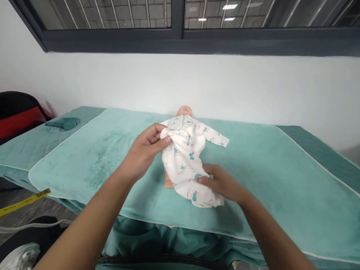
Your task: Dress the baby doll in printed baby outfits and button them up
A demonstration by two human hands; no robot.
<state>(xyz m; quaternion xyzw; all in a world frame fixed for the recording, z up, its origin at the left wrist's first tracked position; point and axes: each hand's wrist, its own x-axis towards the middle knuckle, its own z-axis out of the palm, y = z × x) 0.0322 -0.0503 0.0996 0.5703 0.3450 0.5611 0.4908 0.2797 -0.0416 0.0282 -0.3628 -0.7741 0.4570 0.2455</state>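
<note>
A pair of white baby pants point(182, 165) with small teal animal prints hangs in the middle of the view. My left hand point(146, 150) pinches the gathered waistband at its upper left corner. Lower down on the right, my right hand point(218, 182) grips the fabric, thumb in front and fingers partly hidden behind it. Behind the pants a baby doll point(184, 110) lies on its back in a matching printed top point(215, 137), one sleeve stretched out to the right. One bare doll leg point(168, 183) shows below the left side of the pants; the other is hidden.
The doll lies on a bed with a teal plush cover point(281, 180), edged in white piping. A white wall point(112, 82) and a dark window frame point(180, 41) are behind it. At left are a black and red bag point(21, 116) and a yellow strap point(25, 202).
</note>
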